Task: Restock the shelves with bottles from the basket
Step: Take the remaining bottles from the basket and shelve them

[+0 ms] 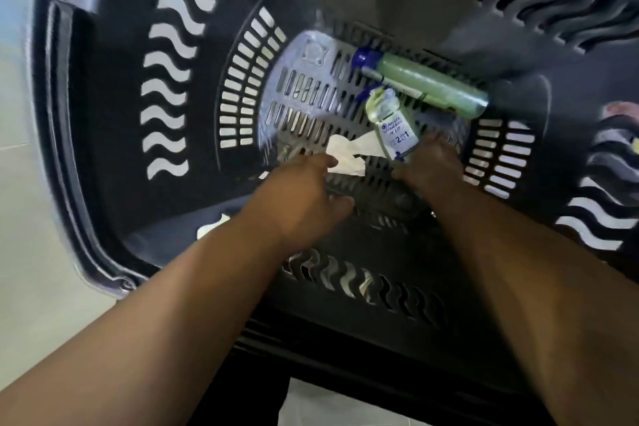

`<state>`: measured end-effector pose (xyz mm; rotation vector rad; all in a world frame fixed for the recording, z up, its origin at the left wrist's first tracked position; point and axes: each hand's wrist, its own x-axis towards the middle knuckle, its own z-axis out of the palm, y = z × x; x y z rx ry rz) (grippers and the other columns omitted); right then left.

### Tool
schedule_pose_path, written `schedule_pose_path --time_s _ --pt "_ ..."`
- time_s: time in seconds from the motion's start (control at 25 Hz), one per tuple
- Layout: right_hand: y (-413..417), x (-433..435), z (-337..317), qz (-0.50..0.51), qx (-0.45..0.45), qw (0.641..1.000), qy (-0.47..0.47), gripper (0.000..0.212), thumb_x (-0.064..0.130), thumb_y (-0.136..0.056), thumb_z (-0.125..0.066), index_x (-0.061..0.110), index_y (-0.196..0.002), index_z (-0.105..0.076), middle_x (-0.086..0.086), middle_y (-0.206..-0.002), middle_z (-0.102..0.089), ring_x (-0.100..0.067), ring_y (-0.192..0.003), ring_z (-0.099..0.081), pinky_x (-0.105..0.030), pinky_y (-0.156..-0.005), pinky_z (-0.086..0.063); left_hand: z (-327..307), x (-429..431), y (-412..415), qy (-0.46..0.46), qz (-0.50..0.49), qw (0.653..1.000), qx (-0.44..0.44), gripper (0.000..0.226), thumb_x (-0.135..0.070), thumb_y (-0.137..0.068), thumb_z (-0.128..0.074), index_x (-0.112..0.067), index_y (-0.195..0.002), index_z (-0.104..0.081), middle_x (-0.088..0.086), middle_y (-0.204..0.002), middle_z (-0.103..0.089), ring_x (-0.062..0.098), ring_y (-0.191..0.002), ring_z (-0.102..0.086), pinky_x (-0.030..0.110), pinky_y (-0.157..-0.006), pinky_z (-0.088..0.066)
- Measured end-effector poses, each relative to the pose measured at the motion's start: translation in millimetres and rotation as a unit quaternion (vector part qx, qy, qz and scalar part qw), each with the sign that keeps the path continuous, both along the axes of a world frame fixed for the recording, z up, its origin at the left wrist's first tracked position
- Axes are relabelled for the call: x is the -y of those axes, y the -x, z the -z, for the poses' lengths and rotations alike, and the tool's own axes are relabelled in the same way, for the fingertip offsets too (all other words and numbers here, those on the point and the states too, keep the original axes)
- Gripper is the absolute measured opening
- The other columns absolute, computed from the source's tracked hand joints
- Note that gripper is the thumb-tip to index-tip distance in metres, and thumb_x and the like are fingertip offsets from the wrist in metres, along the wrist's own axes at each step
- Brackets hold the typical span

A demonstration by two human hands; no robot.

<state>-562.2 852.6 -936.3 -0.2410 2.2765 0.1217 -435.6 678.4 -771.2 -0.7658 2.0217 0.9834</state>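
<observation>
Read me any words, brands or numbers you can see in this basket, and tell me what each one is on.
"2 1" in large digits, small middle word blurred: label of the small clear bottle.
"head & shoulders", probably, blurred: same label, above the digits.
Green spray bottle: label print too blurred to read.
White paper scrap: no text visible.

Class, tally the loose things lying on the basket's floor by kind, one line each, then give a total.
Bottles: 2, a green bottle with a blue cap and a small bottle with a blue-and-white label
Paper scrap: 1
Total: 3
One further white patch is too unclear to count.
</observation>
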Motion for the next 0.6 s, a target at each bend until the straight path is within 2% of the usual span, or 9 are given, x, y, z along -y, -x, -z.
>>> schedule_pose_path --time_s 0.16,0.24,0.32,0.4,0.44,0.52,0.6 --pt "-2.7 0.1 -15.8 0.075 0.064 0.994 0.043 0.082 0.04 -0.07 -0.084 0.005 -0.134 -0.048 -0.017 -0.133 -0.054 -0.032 -0.121 -0.054 -0.035 -0.094 -0.045 -0.9 -3.4 -1.0 -0.008 -0.015 1.0 0.01 0.056 -0.038 -0.091 -0.062 -0.024 -0.142 -0.045 0.004 -0.141 -0.05 0.021 -0.122 -0.053 0.022 -0.091 -0.038" --pt "-10.5 -2.7 -21.1 0.115 0.143 0.98 0.08 0.075 0.037 -0.068 -0.086 0.01 -0.131 -0.056 -0.013 -0.131 -0.06 -0.028 -0.115 -0.059 -0.032 -0.096 -0.047 -0.4 -4.1 -1.0 -0.016 -0.041 0.999 0.021 0.052 -0.038 -0.092 -0.062 -0.024 -0.14 -0.047 0.001 -0.139 -0.054 0.019 -0.117 -0.055 0.021 -0.088 -0.039" --pt "-16.7 -4.5 -31.9 0.233 0.216 0.94 0.128 0.058 0.027 -0.068 -0.087 0.012 -0.12 -0.065 -0.011 -0.123 -0.066 -0.024 -0.103 -0.066 -0.038 -0.094 -0.052 -0.8 -4.4 -1.6 -0.04 -0.088 0.995 0.034 0.048 -0.038 -0.093 -0.061 -0.024 -0.137 -0.05 -0.003 -0.131 -0.06 0.011 -0.102 -0.057 0.014 -0.075 -0.041" --pt "-22.6 -1.9 -53.2 0.308 0.263 0.897 0.176 0.038 0.022 -0.072 -0.084 0.014 -0.106 -0.069 -0.009 -0.113 -0.07 -0.019 -0.09 -0.069 -0.035 -0.085 -0.055 -3.2 -2.8 -2.2 -0.07 -0.159 0.984 0.04 0.04 -0.036 -0.094 -0.06 -0.024 -0.131 -0.054 -0.005 -0.119 -0.065 0.006 -0.089 -0.058 0.005 -0.062 -0.038" --pt "-26.3 1.4 -68.2 0.323 0.275 0.884 0.197 0.034 0.021 -0.073 -0.083 0.017 -0.103 -0.068 -0.008 -0.111 -0.071 -0.017 -0.087 -0.069 -0.033 -0.082 -0.055 -6.2 -1.8 -1.6 -0.077 -0.191 0.978 0.04 0.036 -0.036 -0.094 -0.06 -0.024 -0.127 -0.055 -0.006 -0.114 -0.065 0.005 -0.086 -0.059 0.006 -0.063 -0.039" --pt "-34.8 12.3 -105.3 0.321 0.3 0.866 0.24 0.045 0.021 -0.07 -0.086 0.018 -0.109 -0.062 -0.002 -0.111 -0.071 -0.014 -0.09 -0.069 -0.031 -0.079 -0.056 -9.9 1.9 -2.0 -0.096 -0.258 0.961 0.033 0.034 -0.04 -0.093 -0.062 -0.024 -0.122 -0.055 -0.005 -0.111 -0.066 0.008 -0.091 -0.062 0.017 -0.075 -0.046" --pt "-42.7 22.1 -143.7 0.313 0.301 0.86 0.268 0.053 0.018 -0.069 -0.086 0.016 -0.113 -0.057 0.005 -0.104 -0.069 -0.011 -0.088 -0.068 -0.025 -0.072 -0.056 -13.5 2.7 -1.8 -0.142 -0.332 0.932 0.009 0.05 -0.049 -0.087 -0.067 -0.016 -0.124 -0.056 -0.003 -0.113 -0.068 0.013 -0.102 -0.065 0.03 -0.093 -0.049"
